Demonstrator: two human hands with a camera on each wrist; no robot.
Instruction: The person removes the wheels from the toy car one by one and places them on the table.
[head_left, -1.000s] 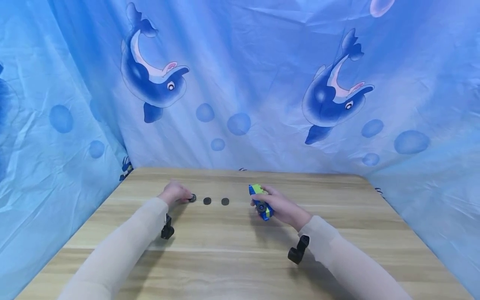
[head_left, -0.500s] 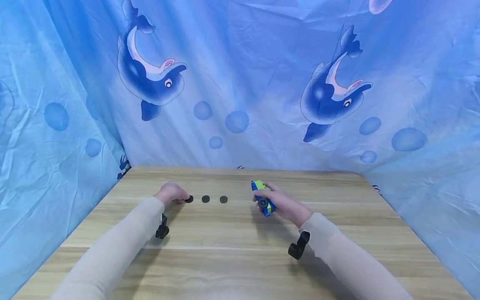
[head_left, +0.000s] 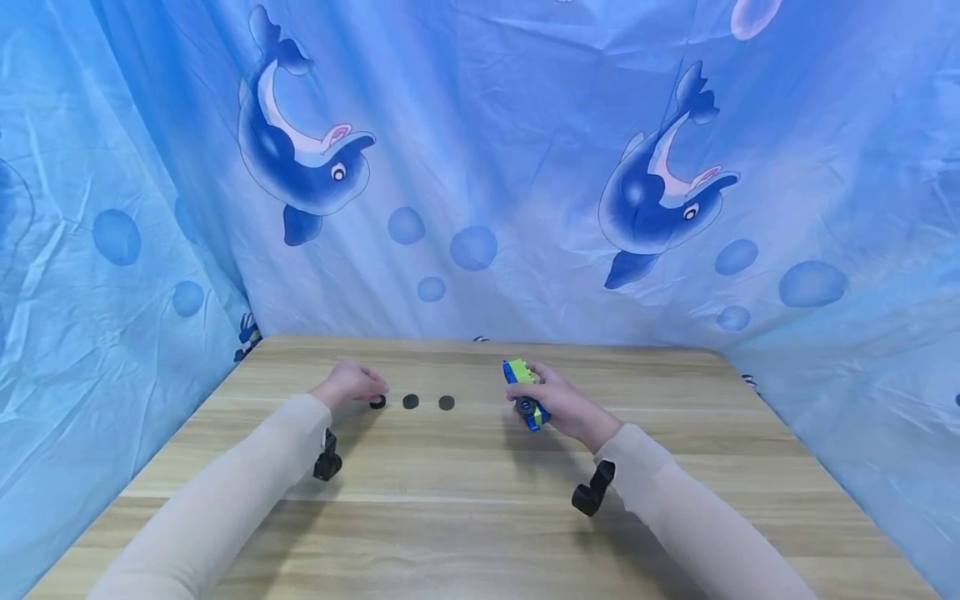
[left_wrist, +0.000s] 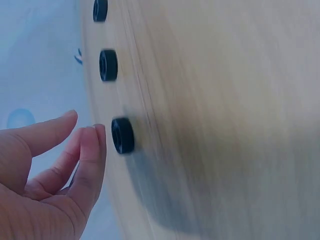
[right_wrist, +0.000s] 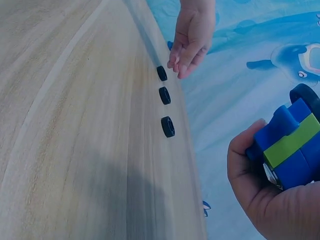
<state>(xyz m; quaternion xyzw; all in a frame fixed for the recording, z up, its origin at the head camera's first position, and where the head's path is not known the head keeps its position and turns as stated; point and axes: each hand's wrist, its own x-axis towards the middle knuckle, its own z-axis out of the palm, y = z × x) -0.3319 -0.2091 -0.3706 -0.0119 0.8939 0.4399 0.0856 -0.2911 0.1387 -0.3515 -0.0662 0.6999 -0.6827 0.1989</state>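
Three small black toy wheels lie in a row on the wooden table: a left one [head_left: 378, 402], a middle one [head_left: 410, 402] and a right one [head_left: 446, 403]. My left hand [head_left: 350, 383] hovers right over the left wheel. In the left wrist view its thumb and fingertips stand apart with nothing between them, just beside that wheel [left_wrist: 123, 136]. My right hand [head_left: 566, 404] grips a blue and lime-green toy block vehicle [head_left: 517, 372] above the table. One black wheel [right_wrist: 306, 97] shows on the vehicle in the right wrist view; my palm hides part of its body.
The wooden table [head_left: 450, 533] ends at the back against a blue curtain [head_left: 525, 167] printed with dolphins and bubbles. Curtains also flank both sides. Each wrist carries a black camera, the left one [head_left: 327, 463] and the right one [head_left: 592, 490].
My left fingers have let go of the left wheel and lifted slightly off it. My right hand keeps its grip on the toy vehicle, nearly still. The head view has shifted a little.
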